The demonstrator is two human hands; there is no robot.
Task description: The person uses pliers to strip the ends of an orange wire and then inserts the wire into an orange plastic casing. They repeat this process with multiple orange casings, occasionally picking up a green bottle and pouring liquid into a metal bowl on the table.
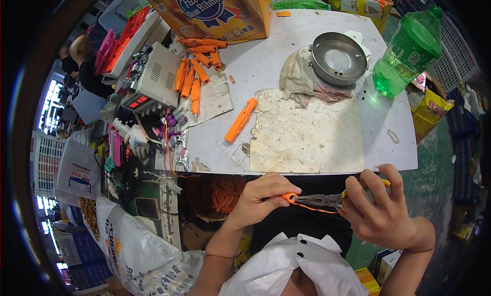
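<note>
Close to the table's front edge, my left hand (262,198) pinches a small orange plastic part (290,197), with most of it hidden by the fingers. My right hand (377,206) is wrapped round the yellow handles of needle-nose pliers (323,200). The plier tips point left and meet the end of the orange part; whether they grip it or only touch it, I cannot tell. Thin orange and yellow wires (313,208) run below the pliers, from the part toward my right hand. A single orange plastic housing (241,120) lies on the table ahead of my left hand.
A worn pale board (307,137) covers the table's front middle. Behind it sit a metal bowl (339,59) and a rag (297,76); a green bottle (409,50) stands right. Orange housings (197,73), a power supply (153,81) and a large carton (215,12) occupy the left and back.
</note>
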